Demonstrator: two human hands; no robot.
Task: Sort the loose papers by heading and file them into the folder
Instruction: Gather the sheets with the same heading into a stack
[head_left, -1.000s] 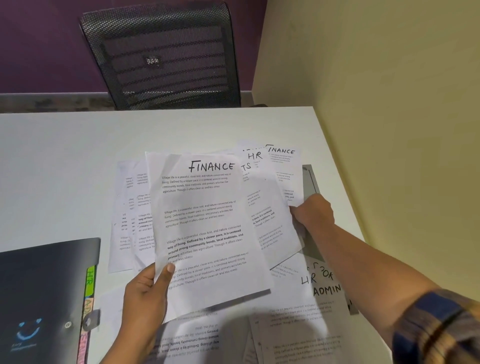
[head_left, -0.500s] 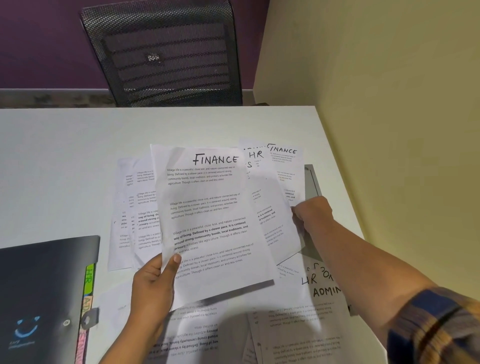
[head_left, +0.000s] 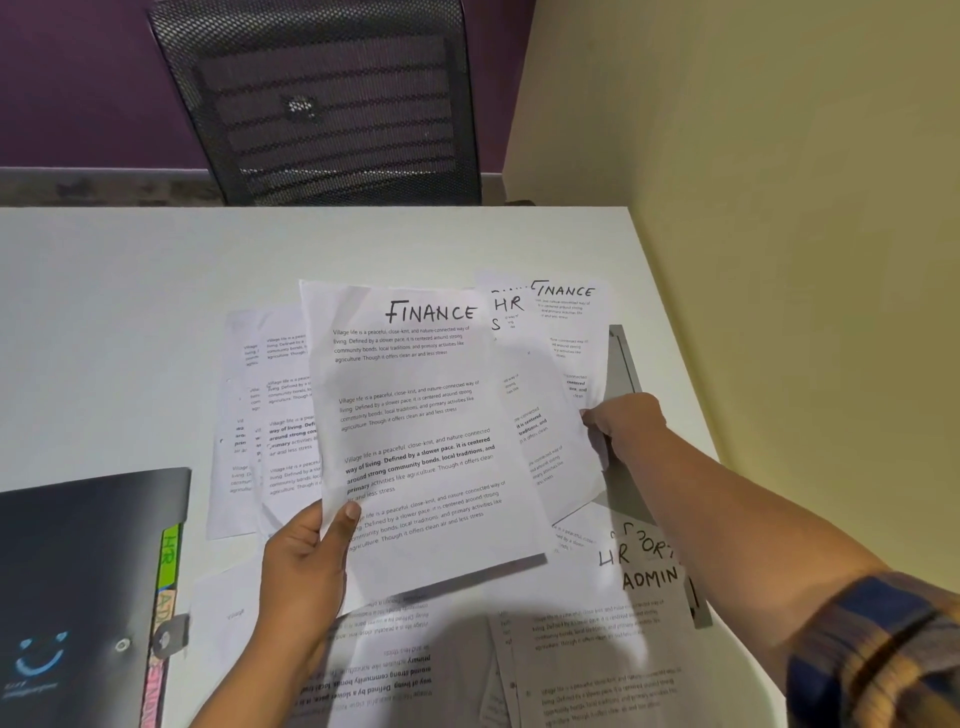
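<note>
My left hand (head_left: 306, 566) pinches the lower left corner of a sheet headed FINANCE (head_left: 421, 431), lifted above the spread of loose papers. My right hand (head_left: 626, 421) grips the right edge of the sheets beneath, among them one headed HR (head_left: 511, 322) and a second FINANCE sheet (head_left: 566, 322). Nearer me on the right lie sheets headed HR and ADMIN (head_left: 644, 571). A black folder (head_left: 83, 582) with coloured tabs, the green one marked HR (head_left: 170, 556), lies at the lower left.
The white table (head_left: 130, 291) meets a yellow wall on the right. A black mesh chair (head_left: 322, 104) stands behind the far edge. A grey flat object (head_left: 626, 374) pokes out under the papers at the right. More sheets (head_left: 395, 665) lie upside down near me.
My left hand has carried the FINANCE sheet slightly right and away from me. My right hand has stayed at the papers' right edge.
</note>
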